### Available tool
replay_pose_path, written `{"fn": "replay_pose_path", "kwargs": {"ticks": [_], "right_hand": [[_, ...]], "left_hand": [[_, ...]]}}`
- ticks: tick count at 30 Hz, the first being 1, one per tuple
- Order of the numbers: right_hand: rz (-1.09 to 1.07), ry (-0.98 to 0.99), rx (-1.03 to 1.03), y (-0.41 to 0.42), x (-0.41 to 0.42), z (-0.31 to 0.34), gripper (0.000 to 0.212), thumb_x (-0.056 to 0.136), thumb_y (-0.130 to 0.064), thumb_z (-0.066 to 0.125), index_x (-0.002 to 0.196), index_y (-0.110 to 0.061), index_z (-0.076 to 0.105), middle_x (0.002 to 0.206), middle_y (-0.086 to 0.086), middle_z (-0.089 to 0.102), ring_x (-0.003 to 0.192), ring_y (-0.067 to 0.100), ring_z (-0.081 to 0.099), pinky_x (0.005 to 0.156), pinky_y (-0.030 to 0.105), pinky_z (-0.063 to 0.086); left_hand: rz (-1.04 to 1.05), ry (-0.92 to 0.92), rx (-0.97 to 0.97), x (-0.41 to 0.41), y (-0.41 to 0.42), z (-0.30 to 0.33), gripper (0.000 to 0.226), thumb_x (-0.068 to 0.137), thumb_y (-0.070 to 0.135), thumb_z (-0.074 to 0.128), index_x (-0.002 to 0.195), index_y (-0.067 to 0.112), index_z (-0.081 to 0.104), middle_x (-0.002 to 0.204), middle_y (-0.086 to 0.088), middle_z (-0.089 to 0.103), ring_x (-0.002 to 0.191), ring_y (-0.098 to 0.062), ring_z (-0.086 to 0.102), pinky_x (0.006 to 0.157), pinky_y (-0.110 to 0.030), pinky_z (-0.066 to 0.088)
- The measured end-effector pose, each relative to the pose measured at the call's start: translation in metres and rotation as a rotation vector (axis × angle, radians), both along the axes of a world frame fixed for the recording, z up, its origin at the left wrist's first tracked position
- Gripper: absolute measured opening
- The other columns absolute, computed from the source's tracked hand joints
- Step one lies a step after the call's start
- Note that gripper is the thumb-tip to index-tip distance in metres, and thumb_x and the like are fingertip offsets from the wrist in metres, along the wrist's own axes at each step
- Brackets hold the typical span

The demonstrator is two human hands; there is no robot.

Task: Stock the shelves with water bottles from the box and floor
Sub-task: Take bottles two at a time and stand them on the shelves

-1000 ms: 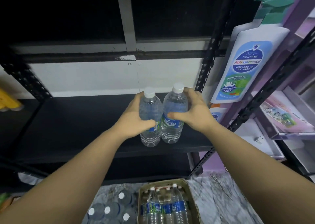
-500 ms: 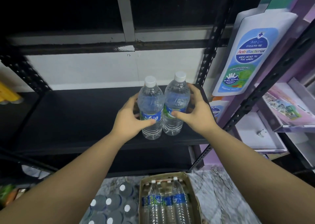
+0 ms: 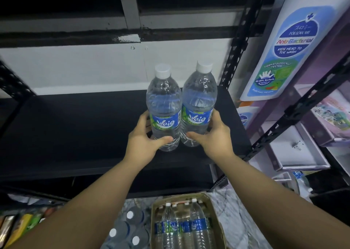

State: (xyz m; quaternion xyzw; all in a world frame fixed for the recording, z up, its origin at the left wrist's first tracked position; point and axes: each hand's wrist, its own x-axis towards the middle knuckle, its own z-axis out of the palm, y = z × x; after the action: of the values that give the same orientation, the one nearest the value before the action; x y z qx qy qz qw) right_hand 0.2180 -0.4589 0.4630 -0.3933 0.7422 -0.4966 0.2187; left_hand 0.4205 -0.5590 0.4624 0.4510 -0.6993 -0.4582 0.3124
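While both bottles stand upright and touching at frame centre on the black shelf (image 3: 75, 127), the left hand (image 3: 146, 141) curls its fingers and thumb round the lower body of the left Waig water bottle (image 3: 163, 106). The right hand (image 3: 212, 135) holds the right Waig water bottle (image 3: 199, 103) likewise, low on its body. Lower centre: an open cardboard box (image 3: 217, 222) holding more bottles rests on marbled floor (image 3: 244, 224). Loose capped bottles (image 3: 130, 228) lie just left of it. A body-wash display sign (image 3: 287, 44) occupies upper right.
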Motion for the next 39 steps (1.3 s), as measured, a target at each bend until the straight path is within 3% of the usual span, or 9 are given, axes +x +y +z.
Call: {"fn": "replay_pose_path", "kwargs": {"ticks": [6,10,16,18,21,27,31,36,39], "right_hand": [[-0.028,0.065,0.024,-0.047,-0.042,-0.001,0.088,0.068,-0.021,0.098,0.142,-0.029,0.05,0.117,-0.008,0.074,0.104,0.009,0.071,0.09,0.028,0.057],[-0.054,0.097,0.014,-0.08,-0.075,-0.005,0.083,0.064,-0.022,0.098,0.134,-0.029,0.054,0.115,-0.009,0.076,0.105,0.009,0.073,0.098,0.038,0.059],[-0.076,0.134,0.028,-0.114,-0.112,-0.002,0.085,0.065,-0.024,0.099,0.137,-0.027,0.053,0.121,-0.008,0.075,0.11,0.01,0.07,0.098,0.028,0.053],[-0.077,0.14,0.026,-0.123,-0.121,-0.004,0.085,0.064,-0.025,0.099,0.137,-0.027,0.053,0.121,-0.008,0.074,0.109,0.011,0.071,0.099,0.031,0.055],[-0.083,0.135,0.031,-0.135,-0.129,-0.006,0.088,0.065,-0.026,0.099,0.139,-0.028,0.052,0.12,-0.007,0.074,0.107,0.015,0.072,0.099,0.038,0.058],[-0.078,0.139,0.021,-0.149,-0.132,-0.007,0.087,0.07,-0.028,0.097,0.143,-0.029,0.049,0.124,-0.008,0.073,0.106,0.012,0.067,0.09,0.024,0.048],[-0.066,0.111,0.016,-0.149,-0.129,-0.009,0.091,0.071,-0.028,0.096,0.147,-0.033,0.046,0.126,-0.01,0.073,0.109,0.01,0.067,0.096,0.028,0.052],[-0.056,0.086,0.074,-0.142,-0.123,-0.011,0.099,0.075,-0.026,0.094,0.155,-0.036,0.036,0.131,-0.008,0.07,0.12,0.016,0.065,0.094,0.026,0.047],[-0.055,0.071,0.098,-0.119,-0.111,-0.01,0.091,0.08,-0.03,0.089,0.155,-0.032,0.038,0.105,-0.021,0.067,0.11,0.013,0.065,0.091,0.026,0.048]], "left_hand": [[-0.039,-0.002,-0.066,-0.043,-0.046,-0.005,0.092,0.072,0.024,0.094,0.149,0.033,0.045,0.125,0.017,0.065,0.106,0.015,0.058,0.078,0.002,0.043],[-0.068,0.018,-0.095,-0.075,-0.08,-0.01,0.088,0.075,0.024,0.093,0.149,0.031,0.046,0.118,0.023,0.066,0.099,0.023,0.059,0.077,0.003,0.045],[-0.08,0.012,-0.077,-0.118,-0.13,-0.015,0.088,0.073,0.03,0.095,0.147,0.031,0.047,0.124,0.011,0.07,0.107,0.004,0.067,0.09,-0.021,0.054],[-0.061,0.012,-0.078,-0.127,-0.141,-0.018,0.086,0.072,0.032,0.095,0.145,0.031,0.049,0.125,0.01,0.071,0.106,-0.001,0.07,0.095,-0.03,0.058],[-0.026,0.005,-0.102,-0.14,-0.151,-0.018,0.083,0.073,0.034,0.094,0.143,0.032,0.05,0.124,0.012,0.071,0.101,0.001,0.071,0.095,-0.031,0.059],[0.048,-0.018,-0.136,-0.151,-0.163,-0.015,0.084,0.07,0.039,0.094,0.141,0.03,0.051,0.121,0.007,0.072,0.1,-0.006,0.072,0.096,-0.036,0.059],[0.02,-0.056,-0.122,-0.147,-0.165,-0.011,0.081,0.072,0.04,0.093,0.141,0.031,0.051,0.126,0.008,0.071,0.106,-0.009,0.071,0.1,-0.039,0.058],[-0.029,-0.076,-0.08,-0.142,-0.149,-0.006,0.111,0.073,0.039,0.093,0.16,0.037,0.024,0.132,0.012,0.062,0.123,-0.011,0.062,0.107,-0.037,0.052],[-0.025,-0.109,0.001,-0.133,-0.13,-0.01,0.128,0.073,0.041,0.093,0.164,0.029,0.005,0.152,-0.003,0.052,0.137,-0.019,0.054,0.115,-0.041,0.045]]}}
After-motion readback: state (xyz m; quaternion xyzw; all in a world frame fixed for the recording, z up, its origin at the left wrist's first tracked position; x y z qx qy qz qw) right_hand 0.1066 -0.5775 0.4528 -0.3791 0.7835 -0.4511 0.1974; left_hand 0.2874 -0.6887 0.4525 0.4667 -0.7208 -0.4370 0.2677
